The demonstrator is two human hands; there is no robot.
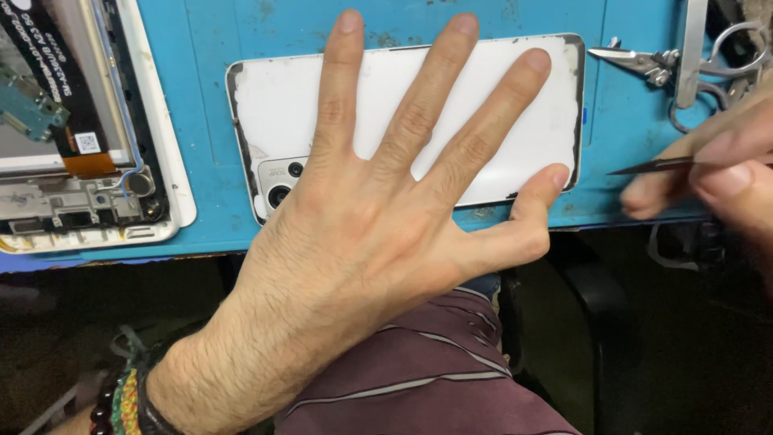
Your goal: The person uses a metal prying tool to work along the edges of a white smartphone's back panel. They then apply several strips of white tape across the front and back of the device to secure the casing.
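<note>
The left hand (378, 201) lay nearest the camera, flat and palm-down with all 5 digits spread, pressing on the back cover (499, 121) without gripping it; nothing was held in that hand. The wrist carried beaded bands (121, 407), and below it showed a striped maroon garment (435, 379). The cover was a white rectangular phone panel with rounded corners, lying on the blue mat (201, 72) near the bench's front edge, its long side running left to right. Its camera cutouts (283, 184) sat at the lower left, just beside the heel of the palm. Dark residue lined the left and right edges of the panel. The right hand (717, 165) was at the frame's right edge, fingers pinched closed on a thin pointed tool (648, 167); the tip aimed left toward the cover's right end but stood apart from it. Scissors (684, 60) lay on the mat above that hand. At the far left, well apart from the cover, lay an opened phone chassis (88, 161) with exposed metal parts and a dark flex strip. Judged from its form, the cover was light, thin and smooth, likely to slide on the mat unless pressed down, and likely to crack or flex if bent. The safest hold appeared to be flat pressure on the broad face, or a grasp along the 2 long edges, clear of the camera area.
</note>
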